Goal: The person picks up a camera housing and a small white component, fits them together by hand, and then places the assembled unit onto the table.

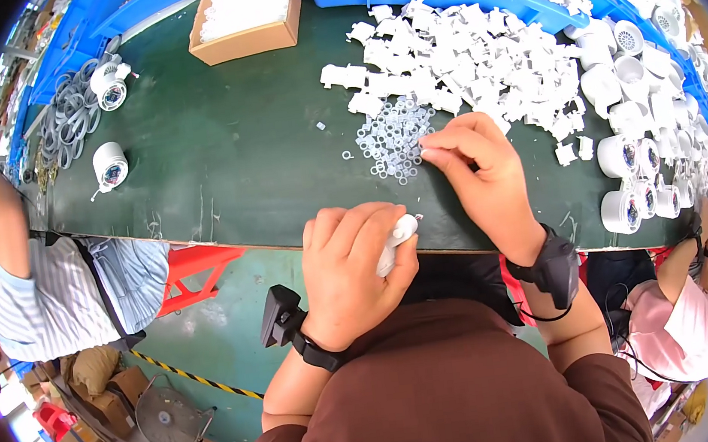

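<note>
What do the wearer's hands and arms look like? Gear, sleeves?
Left hand and right hand: no gloves. Each wrist wears black gear: a boxy unit on the left strap, a bulky unit on the right. Short brown sleeves.

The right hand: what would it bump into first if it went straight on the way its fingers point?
Probably the pile of small pale rings, just left of the right hand. The hand's height is unclear, so it might pass over them.
</note>
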{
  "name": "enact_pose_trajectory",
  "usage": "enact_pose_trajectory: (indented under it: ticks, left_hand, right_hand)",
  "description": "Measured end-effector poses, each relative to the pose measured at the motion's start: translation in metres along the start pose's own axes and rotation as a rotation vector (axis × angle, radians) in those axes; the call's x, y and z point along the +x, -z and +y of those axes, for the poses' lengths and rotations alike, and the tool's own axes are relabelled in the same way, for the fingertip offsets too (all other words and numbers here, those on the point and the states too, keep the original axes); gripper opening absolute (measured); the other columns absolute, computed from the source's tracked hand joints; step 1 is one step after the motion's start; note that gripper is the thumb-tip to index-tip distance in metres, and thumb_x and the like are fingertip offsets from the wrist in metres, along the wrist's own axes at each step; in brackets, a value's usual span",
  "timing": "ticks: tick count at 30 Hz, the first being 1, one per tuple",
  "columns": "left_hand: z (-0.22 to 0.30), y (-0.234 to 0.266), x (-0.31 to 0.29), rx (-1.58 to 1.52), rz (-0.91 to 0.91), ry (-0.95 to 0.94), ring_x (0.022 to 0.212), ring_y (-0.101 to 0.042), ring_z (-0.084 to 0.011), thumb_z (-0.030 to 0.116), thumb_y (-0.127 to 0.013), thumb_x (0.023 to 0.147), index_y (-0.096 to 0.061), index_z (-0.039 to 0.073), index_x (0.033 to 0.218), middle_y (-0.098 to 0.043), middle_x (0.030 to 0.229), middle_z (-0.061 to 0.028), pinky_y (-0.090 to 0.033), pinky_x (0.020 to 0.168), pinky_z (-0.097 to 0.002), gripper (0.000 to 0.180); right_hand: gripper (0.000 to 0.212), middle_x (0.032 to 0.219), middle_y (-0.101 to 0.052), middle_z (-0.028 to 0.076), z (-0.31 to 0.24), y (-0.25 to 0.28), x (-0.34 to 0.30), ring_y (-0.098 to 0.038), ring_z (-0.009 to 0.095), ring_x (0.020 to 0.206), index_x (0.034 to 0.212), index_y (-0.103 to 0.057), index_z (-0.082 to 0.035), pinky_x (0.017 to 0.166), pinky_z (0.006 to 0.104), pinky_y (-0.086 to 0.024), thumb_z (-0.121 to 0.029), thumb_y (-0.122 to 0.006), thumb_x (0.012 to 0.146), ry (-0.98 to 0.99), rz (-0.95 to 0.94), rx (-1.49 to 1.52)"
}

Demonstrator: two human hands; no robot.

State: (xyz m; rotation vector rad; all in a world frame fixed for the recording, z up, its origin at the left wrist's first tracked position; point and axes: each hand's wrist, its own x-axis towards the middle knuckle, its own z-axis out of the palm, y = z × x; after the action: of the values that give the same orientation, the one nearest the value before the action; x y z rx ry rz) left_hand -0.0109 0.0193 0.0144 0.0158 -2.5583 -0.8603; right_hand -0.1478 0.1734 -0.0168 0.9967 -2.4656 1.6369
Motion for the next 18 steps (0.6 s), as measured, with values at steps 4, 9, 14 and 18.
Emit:
enact_pose_trajectory:
  ticks: [4, 9, 14, 18]
  left_hand:
    - [0.001, 0.002, 0.001, 0.021, -0.053, -0.011, 0.091, -0.06, -0.0276, 0.006, -0.077, 0.076, -0.071, 0.008, 0.105, -0.069, 0.108, -0.0056, -0.047, 0.08, -0.0384, 0.029]
    - [0.0, -0.004, -0.001, -0.023, -0.031, 0.007, 0.093, -0.06, -0.029, 0.006, -0.076, 0.075, -0.07, 0.007, 0.105, -0.067, 0.112, -0.0072, -0.048, 0.082, -0.0395, 0.031]
    - [-0.002, -0.007, 0.0, -0.036, -0.025, 0.019, 0.093, -0.06, -0.0301, 0.005, -0.076, 0.073, -0.064, 0.007, 0.105, -0.066, 0.112, -0.0086, -0.048, 0.082, -0.0406, 0.035]
    - [-0.002, -0.011, -0.002, -0.057, 0.022, 0.013, 0.093, -0.06, -0.0309, 0.003, -0.077, 0.071, -0.059, 0.007, 0.103, -0.065, 0.112, -0.0102, -0.048, 0.081, -0.0411, 0.037]
  right_hand:
    - [0.012, 0.098, -0.063, 0.002, -0.013, 0.013, -0.002, -0.058, 0.008, 0.083, 0.102, -0.075, -0.003, 0.074, 0.0226, -0.047, 0.002, -0.071, 0.093, -0.28, 0.007, 0.259]
    - [0.016, 0.102, -0.065, 0.003, -0.04, 0.027, -0.022, -0.06, 0.01, 0.09, 0.106, -0.077, -0.004, 0.077, 0.0248, -0.049, 0.002, -0.071, 0.093, -0.319, -0.321, 0.505]
    - [0.016, 0.112, -0.065, 0.01, -0.042, 0.015, -0.029, -0.064, 0.016, 0.102, 0.107, -0.075, 0.001, 0.088, 0.0282, -0.053, 0.007, -0.066, 0.095, -0.282, -0.334, 0.546]
    - [0.015, 0.117, -0.067, 0.011, -0.046, 0.016, -0.027, -0.065, 0.016, 0.107, 0.112, -0.069, 0.003, 0.092, 0.0302, -0.054, 0.004, -0.064, 0.098, -0.505, -0.366, 0.746]
